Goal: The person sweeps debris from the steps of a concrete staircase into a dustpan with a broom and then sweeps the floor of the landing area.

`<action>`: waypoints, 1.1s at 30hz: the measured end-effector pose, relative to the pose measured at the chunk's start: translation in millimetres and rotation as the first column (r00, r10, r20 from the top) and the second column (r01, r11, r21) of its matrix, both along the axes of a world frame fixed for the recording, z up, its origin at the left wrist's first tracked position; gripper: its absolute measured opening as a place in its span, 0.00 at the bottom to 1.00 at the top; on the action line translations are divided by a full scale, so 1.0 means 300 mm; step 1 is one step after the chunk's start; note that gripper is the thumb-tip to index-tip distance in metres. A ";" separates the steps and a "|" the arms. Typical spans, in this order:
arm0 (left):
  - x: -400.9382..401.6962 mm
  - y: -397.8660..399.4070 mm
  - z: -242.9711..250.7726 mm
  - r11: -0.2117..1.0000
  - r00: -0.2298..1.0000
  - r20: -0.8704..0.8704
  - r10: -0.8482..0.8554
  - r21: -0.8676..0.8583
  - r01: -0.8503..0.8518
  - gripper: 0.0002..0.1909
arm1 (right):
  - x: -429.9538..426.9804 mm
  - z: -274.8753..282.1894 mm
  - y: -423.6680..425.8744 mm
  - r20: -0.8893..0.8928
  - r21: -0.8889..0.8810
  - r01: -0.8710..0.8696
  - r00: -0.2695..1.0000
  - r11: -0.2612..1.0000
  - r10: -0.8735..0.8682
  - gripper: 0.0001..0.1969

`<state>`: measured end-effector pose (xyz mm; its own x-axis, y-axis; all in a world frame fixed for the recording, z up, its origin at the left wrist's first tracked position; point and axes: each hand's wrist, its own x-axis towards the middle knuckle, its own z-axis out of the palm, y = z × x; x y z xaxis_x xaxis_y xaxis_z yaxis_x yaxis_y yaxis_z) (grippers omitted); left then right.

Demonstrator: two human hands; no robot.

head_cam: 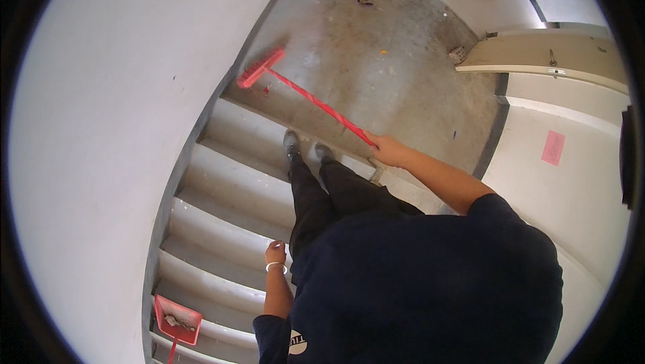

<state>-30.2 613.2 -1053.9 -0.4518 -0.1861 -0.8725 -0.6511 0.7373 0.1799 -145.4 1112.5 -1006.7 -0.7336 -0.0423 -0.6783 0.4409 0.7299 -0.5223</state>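
My right hand (390, 149) grips the end of the red handle of a broom (322, 105). The pinkish-red broom head (260, 68) rests on the concrete floor near the left wall, its bristles slightly blurred. At my left side hangs my left hand (275, 252), a white bracelet on its wrist and the fingers curled; whether they are closed is too small to tell. Lower left, a red dustpan (191, 333) with grey debris (176, 321) in it sits on the stairs. A small red scrap (266, 90) lies close to the broom head.
Concrete stairs (227, 172) run down the left beside a white wall (90, 137). My shoes (291, 142) are at the stair edge. Beige doors (534, 54) stand ajar around the floor, one by a perforated block (457, 55). Yellow (383, 52) and blue (454, 135) scraps dot the floor.
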 end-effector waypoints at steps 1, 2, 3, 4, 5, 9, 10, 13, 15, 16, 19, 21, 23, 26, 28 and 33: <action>0.020 0.014 0.013 1.000 1.000 -0.005 0.004 -0.002 -0.004 0.12 | -0.008 -0.015 -0.003 -0.005 -0.002 -0.004 1.000 1.000 0.004 0.27; 0.050 0.028 0.033 0.997 0.997 0.005 0.078 0.006 -0.078 0.12 | -0.040 -0.048 -0.021 0.038 0.012 -0.016 0.999 1.000 0.016 0.28; 0.056 0.059 0.058 0.989 0.989 0.016 0.150 0.016 -0.150 0.12 | -0.079 -0.086 -0.034 0.080 0.028 -0.027 0.996 0.999 0.025 0.28; 0.087 0.064 0.068 0.991 0.992 -0.002 0.128 0.030 -0.128 0.12 | -0.123 -0.156 -0.056 0.044 -0.006 -0.042 0.998 0.999 0.042 0.28; 0.116 0.078 0.078 0.990 0.991 -0.002 0.137 0.027 -0.137 0.12 | -0.158 -0.219 -0.072 0.011 -0.037 -0.058 0.998 0.998 0.058 0.28; 0.249 0.078 0.098 0.991 0.993 0.006 0.118 0.058 -0.119 0.13 | -0.182 -0.233 -0.057 0.124 -0.004 -0.128 0.984 0.992 0.127 0.28; 0.317 0.055 0.080 0.999 0.999 -0.021 0.040 -0.014 -0.040 0.13 | -0.176 -0.225 0.020 0.130 -0.009 -0.182 0.975 0.983 0.182 0.29; 0.490 -0.027 0.040 0.994 1.000 0.028 -0.008 -0.111 0.012 0.15 | -0.193 -0.166 0.242 -0.039 0.122 -0.389 0.917 0.913 0.396 0.28; 0.528 -0.006 0.058 0.992 0.998 0.058 0.004 -0.128 0.004 0.15 | -0.188 -0.074 0.265 -0.175 0.111 -0.416 0.886 0.902 0.430 0.25; 0.549 -0.002 0.068 0.991 0.998 0.057 0.015 -0.132 -0.008 0.15 | -0.177 -0.041 0.225 -0.104 0.103 -0.354 0.925 0.929 0.364 0.25; 0.598 0.009 0.103 0.987 0.997 0.052 0.054 -0.153 -0.046 0.16 | -0.257 0.024 0.016 0.135 0.071 -0.247 0.962 0.966 0.236 0.25; 0.560 0.002 0.128 0.981 0.998 0.033 0.060 -0.188 -0.052 0.17 | -0.295 -0.035 -0.080 0.288 0.030 -0.217 0.937 0.976 0.199 0.25; 0.514 -0.047 0.177 0.966 0.997 0.051 0.049 -0.256 -0.034 0.18 | -0.236 -0.179 -0.034 0.215 0.102 -0.221 0.957 0.970 0.196 0.22; 0.427 -0.159 0.246 0.932 0.995 0.081 0.063 -0.362 -0.030 0.20 | -0.132 -0.289 0.180 0.164 0.272 -0.479 0.878 0.835 0.450 0.21; 0.497 -0.268 0.314 0.888 0.966 0.170 0.195 -0.449 -0.100 0.21 | -0.116 -0.118 0.217 0.385 0.322 -0.529 0.831 0.785 0.402 0.24; 0.544 -0.664 0.467 0.527 0.922 -0.264 0.284 -0.760 -0.380 0.16 | -0.159 0.318 0.484 0.342 0.480 -0.583 0.812 0.656 0.473 0.22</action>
